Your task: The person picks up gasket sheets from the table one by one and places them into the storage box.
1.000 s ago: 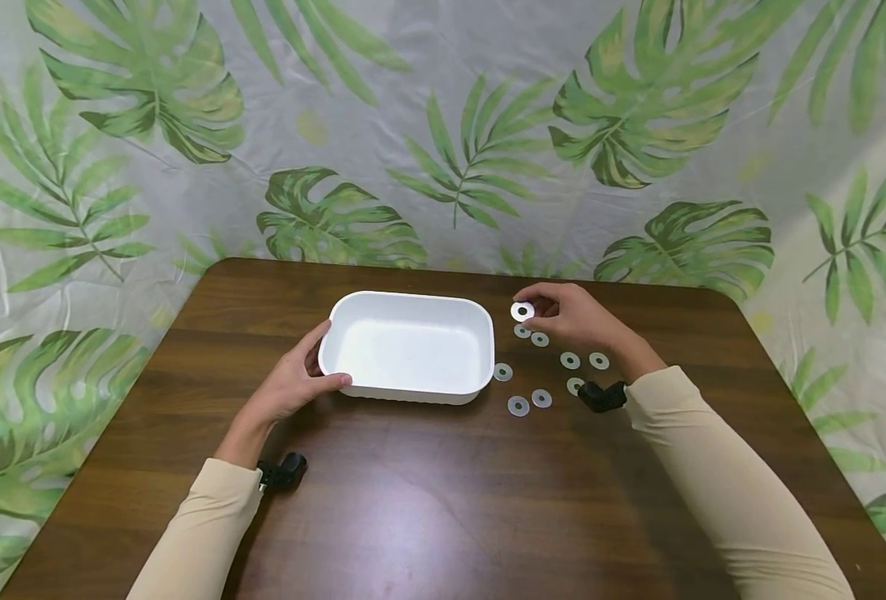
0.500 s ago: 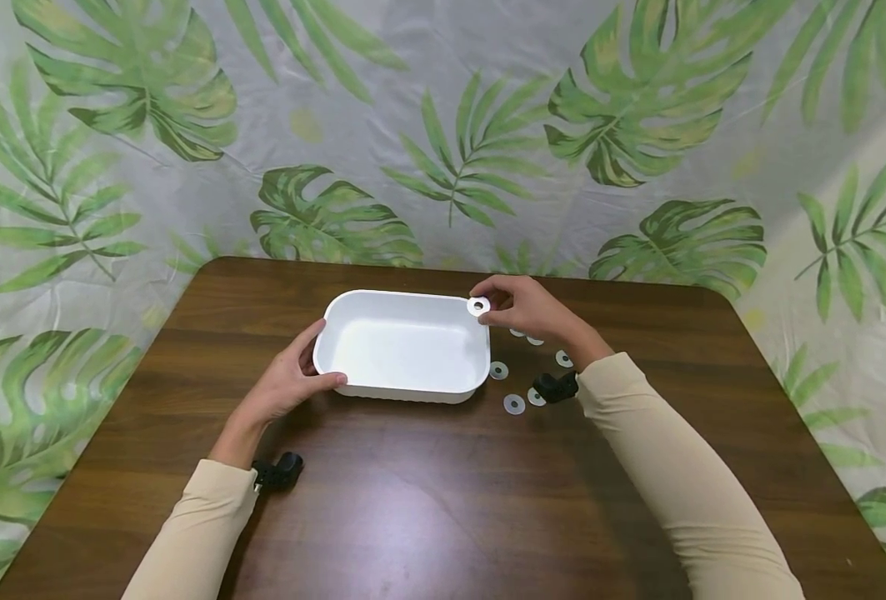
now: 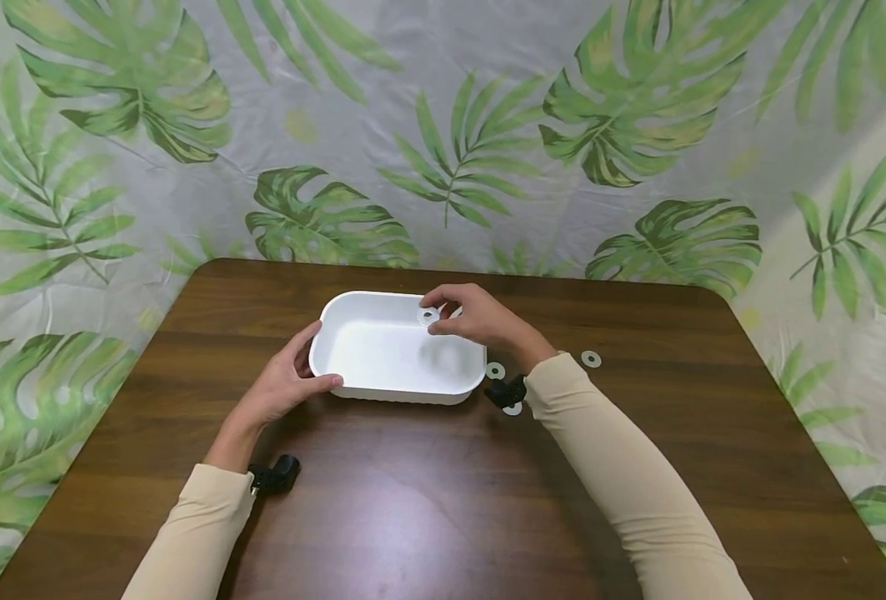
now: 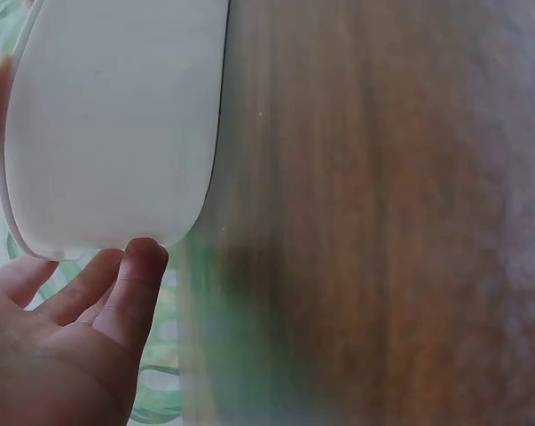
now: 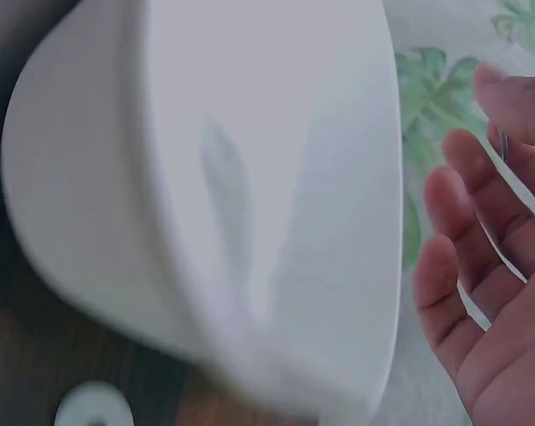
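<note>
A white rectangular plastic bin (image 3: 367, 354) with rounded corners sits on the table. My left hand (image 3: 281, 379) grips its left end, thumb over the front rim and fingers against the end wall. In the left wrist view, fingertips (image 4: 145, 253) press on the bin's outer wall. Over the bin, near its back rim, my right hand (image 3: 480, 317) pinches a flat metal washer (image 3: 421, 319) between thumb and fingers. Seen from the right wrist, this washer (image 5: 504, 146) shows only as a thin edge, while the other fingers are loosely bent.
Loose washers lie right of the bin: one washer (image 3: 490, 370) beside its wall, another (image 3: 513, 411) partly behind the wrist camera, a third (image 3: 584, 359) farther right. The right forearm hides part of that area. A leaf-printed cloth (image 3: 458, 125) hangs behind the brown wooden table (image 3: 382, 517).
My right hand has carried the washer leftward from the table's right side, across the bin's right rim, to above its inside. The left hand keeps its grip on the bin.
</note>
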`<act>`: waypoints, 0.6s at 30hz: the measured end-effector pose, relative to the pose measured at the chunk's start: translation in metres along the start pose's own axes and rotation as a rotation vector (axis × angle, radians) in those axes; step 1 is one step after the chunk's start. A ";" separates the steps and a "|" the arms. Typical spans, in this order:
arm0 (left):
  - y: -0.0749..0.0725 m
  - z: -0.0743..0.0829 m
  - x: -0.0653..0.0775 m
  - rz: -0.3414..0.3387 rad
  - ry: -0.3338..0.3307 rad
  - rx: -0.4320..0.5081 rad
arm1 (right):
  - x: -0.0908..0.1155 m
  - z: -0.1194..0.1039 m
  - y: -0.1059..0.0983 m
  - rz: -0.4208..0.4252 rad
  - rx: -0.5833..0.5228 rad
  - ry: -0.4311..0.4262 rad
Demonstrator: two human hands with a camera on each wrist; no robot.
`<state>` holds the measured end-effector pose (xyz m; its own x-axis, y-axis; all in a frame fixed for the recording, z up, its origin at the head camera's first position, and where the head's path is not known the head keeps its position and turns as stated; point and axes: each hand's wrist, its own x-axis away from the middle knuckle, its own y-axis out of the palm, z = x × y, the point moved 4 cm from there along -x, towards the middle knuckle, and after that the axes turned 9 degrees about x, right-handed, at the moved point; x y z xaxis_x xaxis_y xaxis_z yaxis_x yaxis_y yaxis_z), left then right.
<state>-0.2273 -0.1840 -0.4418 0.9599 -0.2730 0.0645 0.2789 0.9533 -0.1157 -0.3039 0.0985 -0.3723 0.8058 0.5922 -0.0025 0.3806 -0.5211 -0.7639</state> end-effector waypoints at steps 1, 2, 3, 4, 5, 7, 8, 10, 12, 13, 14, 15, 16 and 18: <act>0.000 0.000 0.000 -0.001 0.000 -0.002 | -0.002 -0.002 0.004 -0.005 -0.004 -0.013; 0.000 0.000 0.000 -0.001 -0.002 0.000 | -0.004 -0.004 0.007 -0.008 -0.008 -0.026; 0.001 0.000 0.000 -0.002 -0.003 0.004 | -0.006 -0.006 0.010 -0.012 -0.010 -0.038; 0.001 0.000 0.000 -0.003 -0.004 0.008 | -0.007 -0.008 0.012 -0.016 -0.010 -0.048; 0.002 0.000 0.000 -0.004 -0.004 0.012 | -0.009 -0.009 0.014 -0.020 -0.011 -0.057; 0.003 0.000 -0.001 -0.003 -0.003 0.016 | -0.011 -0.011 0.018 -0.024 -0.014 -0.067; 0.003 0.000 -0.001 -0.002 -0.002 0.018 | -0.011 -0.011 0.019 -0.025 -0.017 -0.070; 0.003 0.001 -0.001 -0.001 0.003 0.011 | -0.012 -0.011 0.021 -0.023 -0.017 -0.072; 0.003 0.001 -0.001 -0.001 0.005 -0.002 | -0.013 -0.011 0.022 -0.022 -0.009 -0.072; 0.003 0.001 -0.001 -0.003 0.006 -0.009 | -0.014 -0.011 0.023 -0.022 -0.003 -0.073; 0.002 0.001 -0.001 -0.003 0.006 -0.020 | -0.014 -0.011 0.023 -0.022 0.001 -0.074; 0.001 0.001 -0.001 -0.005 0.007 -0.033 | -0.014 -0.011 0.024 -0.022 0.005 -0.076; 0.001 0.001 -0.001 -0.008 0.008 -0.049 | -0.014 -0.011 0.024 -0.023 0.008 -0.078; -0.001 0.002 -0.001 -0.014 0.010 -0.086 | -0.014 -0.011 0.024 -0.023 0.010 -0.080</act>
<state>-0.2284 -0.1842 -0.4400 0.9561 -0.2874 0.0572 0.2930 0.9350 -0.1997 -0.3011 0.0707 -0.3837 0.7578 0.6515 -0.0362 0.3939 -0.5010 -0.7706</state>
